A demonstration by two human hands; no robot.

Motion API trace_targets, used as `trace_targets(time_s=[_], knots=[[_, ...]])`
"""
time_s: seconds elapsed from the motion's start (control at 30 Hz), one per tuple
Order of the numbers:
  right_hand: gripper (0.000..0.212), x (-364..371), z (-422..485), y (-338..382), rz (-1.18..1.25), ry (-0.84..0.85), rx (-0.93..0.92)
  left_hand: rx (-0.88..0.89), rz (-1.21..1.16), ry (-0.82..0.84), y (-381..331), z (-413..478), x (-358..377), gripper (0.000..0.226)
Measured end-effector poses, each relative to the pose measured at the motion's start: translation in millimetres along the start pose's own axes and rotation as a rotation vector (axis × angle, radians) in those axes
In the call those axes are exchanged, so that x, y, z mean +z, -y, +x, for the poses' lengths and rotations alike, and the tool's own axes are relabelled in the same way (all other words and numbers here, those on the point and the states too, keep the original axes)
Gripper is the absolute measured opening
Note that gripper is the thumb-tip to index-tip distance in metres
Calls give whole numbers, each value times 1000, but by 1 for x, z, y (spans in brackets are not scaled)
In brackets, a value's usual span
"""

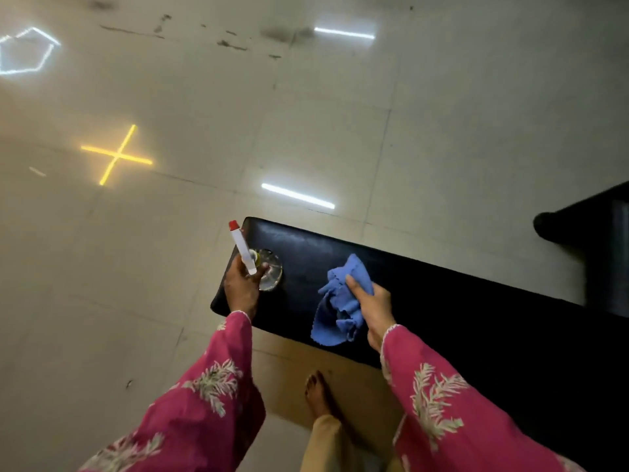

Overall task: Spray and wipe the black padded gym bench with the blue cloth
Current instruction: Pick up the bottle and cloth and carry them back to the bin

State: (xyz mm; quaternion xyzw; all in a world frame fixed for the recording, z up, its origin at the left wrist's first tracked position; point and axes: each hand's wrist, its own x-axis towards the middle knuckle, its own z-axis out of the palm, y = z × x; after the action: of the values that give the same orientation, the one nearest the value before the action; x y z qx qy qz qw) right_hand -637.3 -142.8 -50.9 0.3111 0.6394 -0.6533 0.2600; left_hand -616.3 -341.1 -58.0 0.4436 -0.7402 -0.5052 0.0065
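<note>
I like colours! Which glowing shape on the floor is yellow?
The cross-shaped light left of the black bench is yellow. The two straight bars and the outline shape glow white.

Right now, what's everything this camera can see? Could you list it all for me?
bench: one, black, padded, running from centre to lower right
spray bottle: one, clear with white and red nozzle, over the bench's left end
cloth: one, blue, crumpled on the bench
floor: pale tiles with bright light reflections
foot: one, bare, beside the bench
left hand: holds the spray bottle
right hand: grips the cloth
sleeves: two, pink, patterned
</note>
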Motion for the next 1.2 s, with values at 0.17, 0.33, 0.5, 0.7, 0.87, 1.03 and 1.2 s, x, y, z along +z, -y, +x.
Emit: trace_targets(time_s=[0.17, 0.33, 0.5, 0.7, 0.87, 1.03, 1.2], knots=[[22, -26, -6, 5, 27, -54, -15, 113, 162, 77, -16, -9, 0, 29], [29, -72, -36, 19, 97, -125, -47, 314, 299, 230, -56, -48, 10, 30], [20, -141, -87, 43, 186, -209, -112, 562, 280, 434, -121, -126, 47, 26], [28, -228, -144, 44, 376, -475, -185, 755, 315, 709, -173, -213, 113, 18], [35, -274, -208, 17, 603, -739, -270, 951, 376, 1044, -189, -292, 150, 18], [32, -280, -288, -47, 795, -1041, -223, 1165, 491, 1341, -159, -373, 159, 23], [30, -257, -364, -148, 1055, -1264, -109, 1260, 586, 1673, -85, -456, 135, 22]])
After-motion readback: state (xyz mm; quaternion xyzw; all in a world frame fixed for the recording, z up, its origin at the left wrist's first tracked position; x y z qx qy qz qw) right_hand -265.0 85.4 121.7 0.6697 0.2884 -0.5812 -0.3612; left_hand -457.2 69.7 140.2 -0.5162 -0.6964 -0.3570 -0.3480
